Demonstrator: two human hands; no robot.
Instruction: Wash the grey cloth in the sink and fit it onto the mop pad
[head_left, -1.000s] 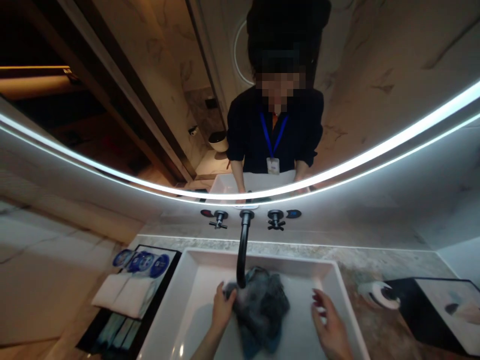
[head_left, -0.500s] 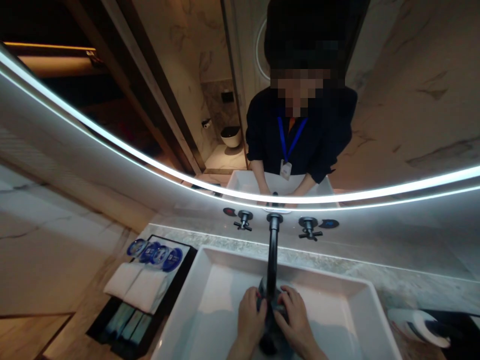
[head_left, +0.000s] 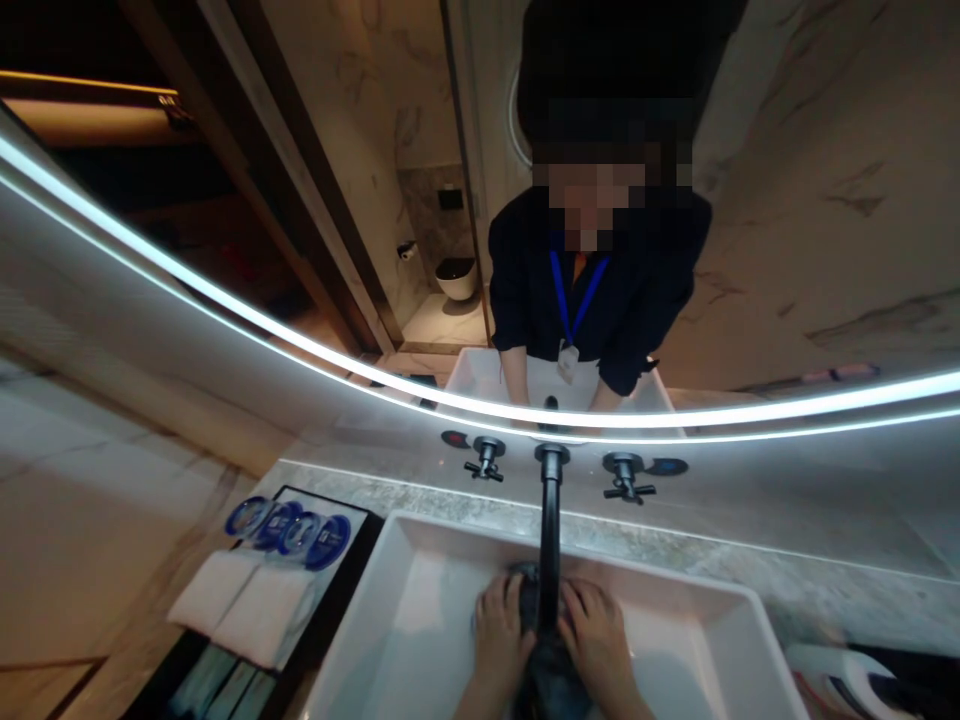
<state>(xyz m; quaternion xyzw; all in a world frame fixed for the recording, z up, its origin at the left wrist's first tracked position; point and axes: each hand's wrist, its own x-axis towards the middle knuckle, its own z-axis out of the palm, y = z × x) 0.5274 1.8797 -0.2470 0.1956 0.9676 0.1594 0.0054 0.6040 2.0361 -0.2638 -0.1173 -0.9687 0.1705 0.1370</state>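
Observation:
A dark, wet-looking cloth lies bunched in the white basin, under the black spout. My left hand grips its left side, fingers bent over it and pointing toward the back wall. On the other side of the spout, my right hand holds the cloth's right part, thumb toward the middle. The spout hides the middle of the cloth, and the undersides of both hands are out of sight. Whether water is running I cannot tell.
Left of the basin stands a black tray with round blue packs, folded white towels and pale boxes. Cross-handled taps flank the spout. A white hair-dryer-like object lies right. A lit mirror reflects a person.
Both hands have shifted over the cloth, and their fingers lie flatter and farther forward on it. The view has tilted slightly, so the basin and tray sit lower.

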